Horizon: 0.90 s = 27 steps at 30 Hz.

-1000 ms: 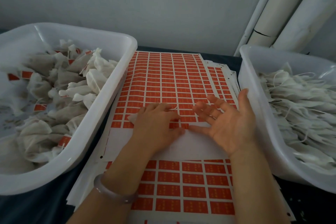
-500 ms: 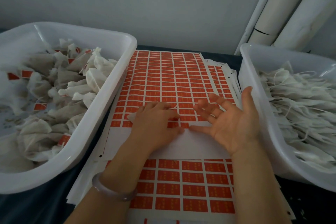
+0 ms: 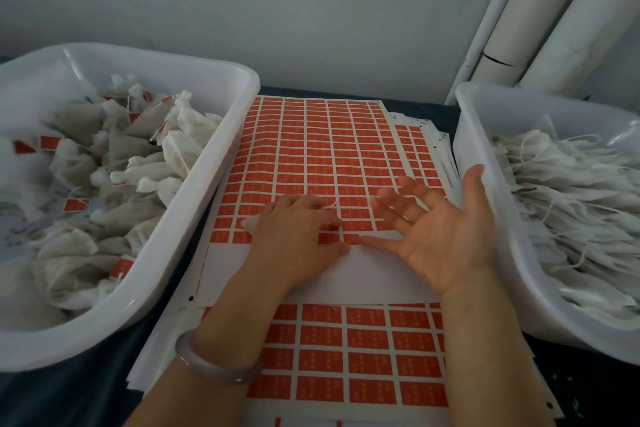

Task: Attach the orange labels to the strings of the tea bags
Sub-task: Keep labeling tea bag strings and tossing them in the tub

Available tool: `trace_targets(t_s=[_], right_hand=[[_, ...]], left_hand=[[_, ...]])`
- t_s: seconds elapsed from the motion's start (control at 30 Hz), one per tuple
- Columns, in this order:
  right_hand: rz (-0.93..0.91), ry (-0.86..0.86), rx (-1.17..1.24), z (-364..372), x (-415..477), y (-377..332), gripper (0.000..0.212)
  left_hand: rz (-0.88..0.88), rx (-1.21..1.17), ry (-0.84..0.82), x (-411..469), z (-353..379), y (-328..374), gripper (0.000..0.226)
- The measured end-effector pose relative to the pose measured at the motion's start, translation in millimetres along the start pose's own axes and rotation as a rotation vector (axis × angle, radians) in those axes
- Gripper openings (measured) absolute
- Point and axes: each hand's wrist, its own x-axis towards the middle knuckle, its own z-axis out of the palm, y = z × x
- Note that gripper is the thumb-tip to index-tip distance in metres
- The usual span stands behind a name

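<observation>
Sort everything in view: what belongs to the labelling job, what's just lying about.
Job: orange label sheets; unlabelled tea bags, right tub; labelled tea bags, left tub; left hand; right hand.
Lying about: white rolls in corner; bracelet.

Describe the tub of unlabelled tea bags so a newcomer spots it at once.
Find the sheet of orange labels mid-table. The white tub right of it is yours: its bags lie flat with bare strings, while those in the left tub carry orange tags.
</observation>
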Motion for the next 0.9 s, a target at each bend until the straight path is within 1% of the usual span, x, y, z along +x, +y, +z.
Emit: trace_targets(t_s=[0.23, 0.33, 0.47, 0.57, 0.6, 0.67, 0.73, 0.77, 0.9], right_hand=[[0.012, 0.018, -0.063, 4, 0, 1, 0.071], [0.019, 0.034, -0.049, 3, 1, 1, 0.07], [0.071, 0.014, -0.014, 7, 1, 7, 0.073], [0.021, 0.022, 0.009, 4, 0, 5, 0.072], [-0.017, 0.044, 0.046, 2, 0, 3, 0.071], [-0.096, 0.145, 0.085, -1, 2, 0, 0.068], [-0.143, 0.261, 0.041, 2, 5, 3, 0.062], [-0.154, 0.291, 0.014, 4, 7, 5, 0.059], [-0.176, 0.31, 0.002, 10, 9, 11, 0.056]], left_hand=[[0.006, 0.011, 0.004, 1, 1, -1, 0.046], [0.005, 0.006, 0.013, 0, 2, -1, 0.046], [0.016, 0.01, 0.035, -1, 2, -1, 0.044], [0.031, 0.015, 0.049, -2, 2, 0, 0.044], [0.037, 0.018, 0.06, -2, 2, 1, 0.044], [0.039, 0.018, 0.089, -2, 3, 7, 0.045], [0.007, 0.021, 0.095, 1, 4, 14, 0.048], [-0.012, 0.025, 0.094, 2, 5, 17, 0.048], [-0.019, 0.006, 0.162, 3, 7, 20, 0.035]])
